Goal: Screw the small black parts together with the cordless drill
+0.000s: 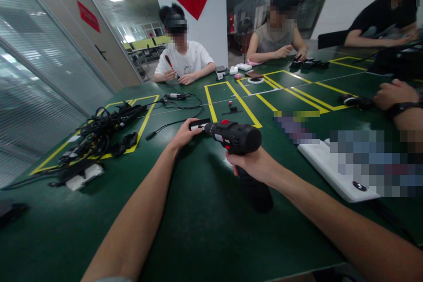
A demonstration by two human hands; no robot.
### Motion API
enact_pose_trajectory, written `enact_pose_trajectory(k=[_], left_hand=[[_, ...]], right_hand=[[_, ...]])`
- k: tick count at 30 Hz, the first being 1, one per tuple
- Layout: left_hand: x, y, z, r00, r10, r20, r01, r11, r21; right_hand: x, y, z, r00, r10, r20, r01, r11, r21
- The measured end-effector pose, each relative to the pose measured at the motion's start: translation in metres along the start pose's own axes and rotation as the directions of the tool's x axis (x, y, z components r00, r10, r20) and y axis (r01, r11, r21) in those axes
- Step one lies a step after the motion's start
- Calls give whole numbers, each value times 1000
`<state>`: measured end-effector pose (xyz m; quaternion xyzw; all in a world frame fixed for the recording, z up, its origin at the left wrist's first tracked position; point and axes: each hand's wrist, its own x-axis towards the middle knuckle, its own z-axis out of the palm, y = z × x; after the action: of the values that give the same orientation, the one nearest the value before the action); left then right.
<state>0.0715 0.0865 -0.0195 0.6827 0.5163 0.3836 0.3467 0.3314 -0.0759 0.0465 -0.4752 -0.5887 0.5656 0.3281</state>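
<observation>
My right hand (pixel 249 163) is wrapped round the grip of a black cordless drill (pixel 236 136) with red accents. The drill points left and away, its battery base hanging below my wrist. My left hand (pixel 187 134) grips a small black rectangular part (pixel 203 122) with a pale label or face at the near side. The drill's tip meets this part close to my left fingertips; whether a bit sits in a screw is too small to tell. A black cable (pixel 168 127) with a plug end (pixel 151 135) lies just left of my left hand.
A tangle of black cables and adapters (pixel 102 132) lies left inside yellow tape. Small black bits (pixel 233 109) sit beyond the drill. A white device (pixel 340 172) stands at right. Across the table, a person (pixel 185 59) holds a screwdriver (pixel 168 61); other people sit further right.
</observation>
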Motion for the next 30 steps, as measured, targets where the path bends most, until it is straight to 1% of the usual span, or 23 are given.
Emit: enact_pose_trajectory(k=[5,9,12,15,18,20,26,30], left_hand=[[1,-3,0,1000,3,-7,-3,1000,-4],[1,-3,0,998,45,44,-45,999,-10],[2,-3,0,997,54,48,-56,998,32],[2,-2,-1,997,74,34,-77,994,82],[1,-1,-1,996,82,45,-86,990,113],[0,1,-1,995,83,46,-88,989,120],[0,3,-1,995,90,43,-96,980,172],[1,1,-1,995,91,46,-97,983,158]], right_hand=[[-1,-2,1,1000,10,2,-10,1000,22],[-2,-6,2,1000,-21,7,21,999,48],[-2,-6,2,999,-35,8,35,999,35],[-3,-8,1,1000,-14,17,14,1000,-6],[-5,-11,1,999,36,-3,-36,999,-30],[-6,-12,2,999,47,-10,-47,998,-35],[-2,-7,3,1000,2,-7,-2,1000,-6],[0,-3,2,1000,-4,2,4,1000,13]])
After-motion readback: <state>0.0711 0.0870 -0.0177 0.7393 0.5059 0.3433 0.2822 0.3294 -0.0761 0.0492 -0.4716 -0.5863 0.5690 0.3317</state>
